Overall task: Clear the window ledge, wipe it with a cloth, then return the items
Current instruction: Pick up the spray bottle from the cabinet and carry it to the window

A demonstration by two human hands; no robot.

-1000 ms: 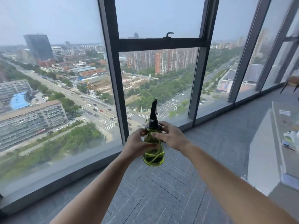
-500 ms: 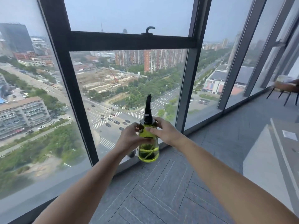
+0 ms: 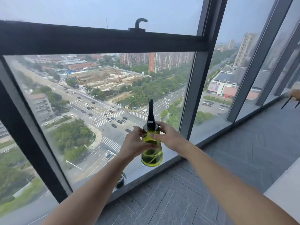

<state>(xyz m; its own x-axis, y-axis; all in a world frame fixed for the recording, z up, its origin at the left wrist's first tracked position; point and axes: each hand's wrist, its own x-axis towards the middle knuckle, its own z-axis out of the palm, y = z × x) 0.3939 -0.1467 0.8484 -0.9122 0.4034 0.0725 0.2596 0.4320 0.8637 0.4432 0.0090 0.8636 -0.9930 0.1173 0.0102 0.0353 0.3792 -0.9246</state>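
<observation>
Lower frame: two bare forearms over grey floor tiles (image 3: 203,189). At centre, left hand (image 3: 134,146) and right hand (image 3: 170,138) both clamped on a green spray bottle (image 3: 151,153), upright, above the window ledge (image 3: 146,172). Lower centre, small dark object (image 3: 120,181) on the ledge. Beyond, window frame (image 3: 103,41), latch (image 3: 139,24) top centre.

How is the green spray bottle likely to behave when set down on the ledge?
The green spray bottle looks rigid, clear plastic, so probably stiff and smooth. Little liquid shows inside, so likely light. Its tall black nozzle above a wide base suggests it stands steadily, though the narrow ledge leaves little margin.
</observation>
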